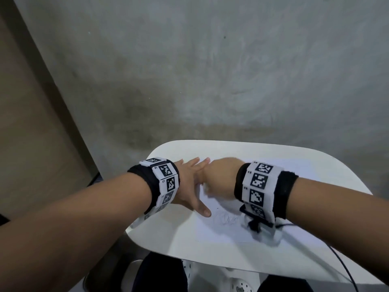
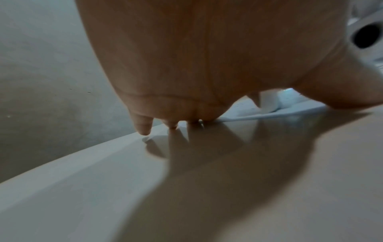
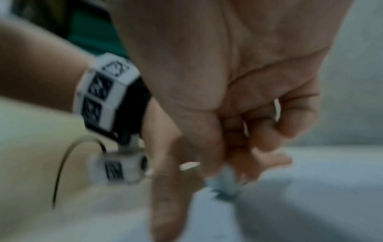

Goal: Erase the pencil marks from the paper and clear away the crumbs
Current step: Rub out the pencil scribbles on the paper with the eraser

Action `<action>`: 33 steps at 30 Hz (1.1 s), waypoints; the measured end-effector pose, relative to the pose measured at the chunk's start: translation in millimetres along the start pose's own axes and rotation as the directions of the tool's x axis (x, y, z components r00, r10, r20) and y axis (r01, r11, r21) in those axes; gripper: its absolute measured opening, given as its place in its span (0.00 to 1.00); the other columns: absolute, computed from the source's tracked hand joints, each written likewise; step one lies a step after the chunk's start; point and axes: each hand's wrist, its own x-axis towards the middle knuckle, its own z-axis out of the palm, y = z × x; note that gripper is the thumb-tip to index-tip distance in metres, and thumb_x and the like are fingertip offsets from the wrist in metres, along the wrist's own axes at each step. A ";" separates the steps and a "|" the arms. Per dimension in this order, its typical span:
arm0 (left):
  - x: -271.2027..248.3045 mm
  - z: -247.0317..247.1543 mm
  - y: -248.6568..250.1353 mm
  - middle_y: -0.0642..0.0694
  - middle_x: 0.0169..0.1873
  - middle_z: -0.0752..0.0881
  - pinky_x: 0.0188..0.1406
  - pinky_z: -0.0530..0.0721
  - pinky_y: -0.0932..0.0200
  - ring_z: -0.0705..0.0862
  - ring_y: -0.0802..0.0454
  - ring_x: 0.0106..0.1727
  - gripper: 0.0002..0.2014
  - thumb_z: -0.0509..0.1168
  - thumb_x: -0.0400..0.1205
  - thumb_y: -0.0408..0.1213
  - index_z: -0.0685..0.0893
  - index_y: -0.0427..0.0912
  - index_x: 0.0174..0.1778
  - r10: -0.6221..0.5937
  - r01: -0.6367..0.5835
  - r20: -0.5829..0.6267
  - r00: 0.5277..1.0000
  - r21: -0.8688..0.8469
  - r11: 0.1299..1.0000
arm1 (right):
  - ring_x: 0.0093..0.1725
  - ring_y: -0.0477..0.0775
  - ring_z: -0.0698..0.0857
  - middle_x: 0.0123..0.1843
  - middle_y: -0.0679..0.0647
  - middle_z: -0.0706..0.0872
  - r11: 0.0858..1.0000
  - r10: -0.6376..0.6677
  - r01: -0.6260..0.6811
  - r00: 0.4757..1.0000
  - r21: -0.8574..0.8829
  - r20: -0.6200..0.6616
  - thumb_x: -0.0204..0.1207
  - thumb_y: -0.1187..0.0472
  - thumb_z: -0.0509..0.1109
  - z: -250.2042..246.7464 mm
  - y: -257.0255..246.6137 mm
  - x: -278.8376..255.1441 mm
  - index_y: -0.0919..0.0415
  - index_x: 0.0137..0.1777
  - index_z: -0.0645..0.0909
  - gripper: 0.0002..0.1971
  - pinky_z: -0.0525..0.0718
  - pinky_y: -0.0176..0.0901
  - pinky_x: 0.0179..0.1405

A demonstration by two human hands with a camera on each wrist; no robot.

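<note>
A white sheet of paper (image 1: 221,231) lies on the small white table (image 1: 273,157), with a faint pencil scribble (image 1: 225,218) near its middle. My left hand (image 1: 189,182) lies flat with fingers spread, pressing the sheet's far left part, its thumb pointing toward the scribble. In the left wrist view the left hand (image 2: 207,65) has its fingertips on the tabletop beside the paper (image 2: 238,118). My right hand (image 1: 219,178) is blurred, curled and close against the left. In the right wrist view the right hand (image 3: 238,163) pinches a small white eraser (image 3: 225,180) down onto the paper (image 3: 290,204). The eraser (image 2: 268,101) also shows under the left palm.
The table's rounded left edge (image 1: 134,226) is close to my left wrist. A black cable (image 1: 341,256) runs from the right wrist camera across the table's right side. Grey concrete floor (image 1: 189,81) lies beyond, and dark legs (image 1: 162,272) show beneath the near edge.
</note>
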 end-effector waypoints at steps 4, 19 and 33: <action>1.6 -0.5 -1.6 0.56 0.84 0.30 0.84 0.38 0.39 0.32 0.51 0.85 0.66 0.65 0.64 0.79 0.28 0.55 0.84 0.006 -0.007 0.019 1.000 0.034 0.999 | 0.49 0.56 0.83 0.54 0.52 0.86 0.995 0.096 -0.095 0.993 0.014 -0.065 0.79 0.55 0.65 -7.9 12.1 5.0 0.57 0.64 0.82 0.16 0.78 0.44 0.48; 1.0 -3.5 1.2 0.55 0.84 0.30 0.83 0.39 0.38 0.32 0.50 0.85 0.66 0.67 0.66 0.77 0.28 0.56 0.84 0.004 -0.004 0.024 1.000 0.031 1.000 | 0.46 0.56 0.82 0.47 0.51 0.84 0.996 0.088 -0.089 0.993 -0.017 -0.075 0.80 0.55 0.62 -3.0 23.6 3.0 0.59 0.57 0.84 0.13 0.77 0.38 0.38; -2.8 -4.3 5.8 0.54 0.84 0.29 0.84 0.41 0.38 0.32 0.52 0.85 0.66 0.70 0.68 0.73 0.30 0.52 0.85 -0.017 0.017 0.025 1.000 0.013 1.000 | 0.51 0.59 0.79 0.56 0.56 0.83 0.999 -0.022 0.020 0.999 -0.046 -0.043 0.82 0.57 0.62 9.7 -3.7 -19.1 0.59 0.68 0.79 0.16 0.70 0.39 0.34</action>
